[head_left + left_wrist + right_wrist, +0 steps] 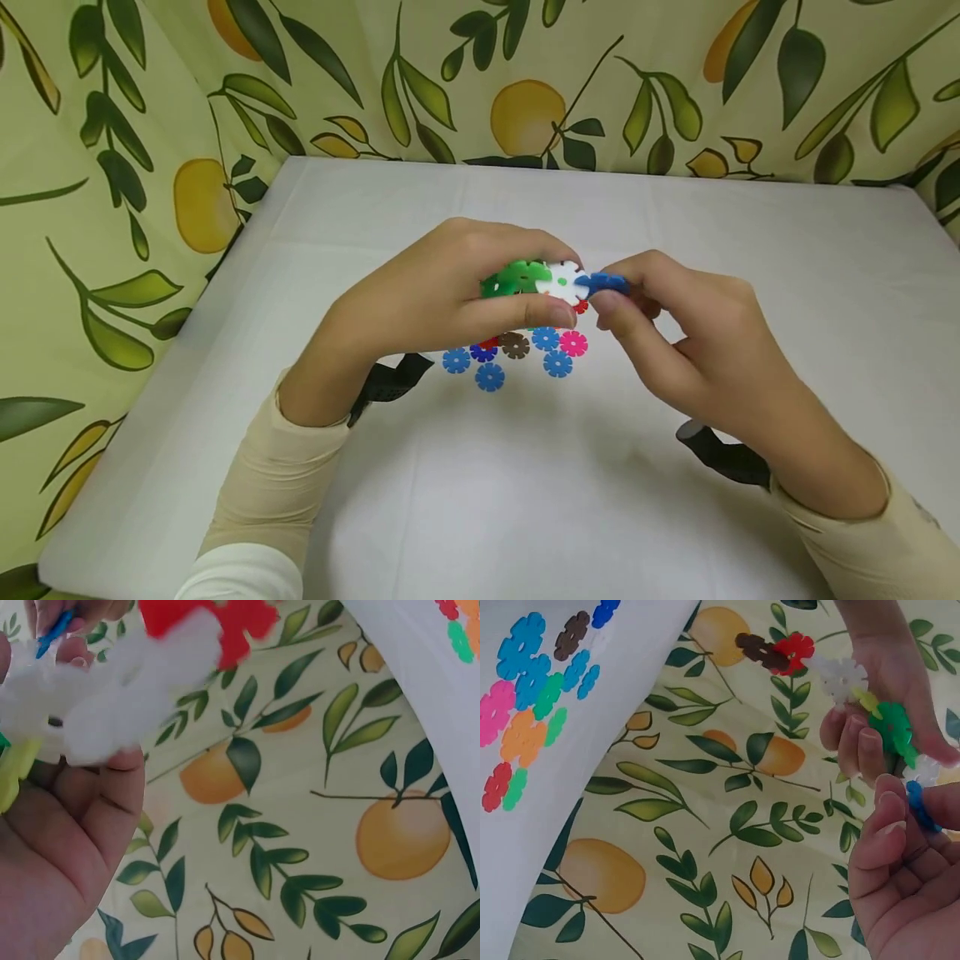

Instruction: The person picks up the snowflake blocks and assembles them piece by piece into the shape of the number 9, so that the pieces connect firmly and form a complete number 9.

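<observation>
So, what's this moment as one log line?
left hand: holds joined snowflake discs | right hand: pinches blue snowflake disc | other discs: on white table

The joined discs lie between the thumb and fingers of the left hand, running on past its fingers at one end. At the other end, just right of the left thumb tip, a single disc sits between the thumb and fingers of the right hand, meeting the row's edge. Below the left hand, loose discs lie on the desk, stretching rightward to just left of the right thumb. Beyond both hands, behind the desk, hangs a cloth, which also flanks the desk left of the left hand.
</observation>
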The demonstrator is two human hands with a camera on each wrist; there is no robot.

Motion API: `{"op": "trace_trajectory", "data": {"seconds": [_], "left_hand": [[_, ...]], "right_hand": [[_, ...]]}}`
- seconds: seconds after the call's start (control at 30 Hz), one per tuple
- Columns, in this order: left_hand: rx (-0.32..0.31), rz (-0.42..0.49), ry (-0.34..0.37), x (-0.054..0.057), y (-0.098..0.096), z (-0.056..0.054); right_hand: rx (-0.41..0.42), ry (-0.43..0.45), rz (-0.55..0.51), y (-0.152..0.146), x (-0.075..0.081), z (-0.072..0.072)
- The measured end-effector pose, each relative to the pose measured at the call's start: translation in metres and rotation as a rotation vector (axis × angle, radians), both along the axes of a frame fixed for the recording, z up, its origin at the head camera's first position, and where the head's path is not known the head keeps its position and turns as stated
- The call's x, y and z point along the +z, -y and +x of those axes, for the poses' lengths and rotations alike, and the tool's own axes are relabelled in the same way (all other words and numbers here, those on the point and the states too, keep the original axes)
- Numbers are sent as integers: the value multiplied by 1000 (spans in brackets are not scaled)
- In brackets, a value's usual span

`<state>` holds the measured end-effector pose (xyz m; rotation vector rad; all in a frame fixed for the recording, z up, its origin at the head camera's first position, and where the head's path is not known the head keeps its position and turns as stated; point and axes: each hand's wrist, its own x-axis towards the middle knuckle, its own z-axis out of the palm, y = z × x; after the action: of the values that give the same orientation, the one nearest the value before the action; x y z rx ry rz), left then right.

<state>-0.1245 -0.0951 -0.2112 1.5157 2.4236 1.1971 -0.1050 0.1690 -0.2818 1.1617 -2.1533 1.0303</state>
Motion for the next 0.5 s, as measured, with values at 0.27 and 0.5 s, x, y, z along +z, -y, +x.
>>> {"op": "trace_trajectory", "data": {"seconds": [0.27, 0.5], "left_hand": [[22, 106, -32, -3, 5, -10], [-96, 67, 70, -6, -2, -9]], "right_hand": [[23, 73, -11, -1, 4, -4], [41, 80, -35, 3, 5, -4]]}}
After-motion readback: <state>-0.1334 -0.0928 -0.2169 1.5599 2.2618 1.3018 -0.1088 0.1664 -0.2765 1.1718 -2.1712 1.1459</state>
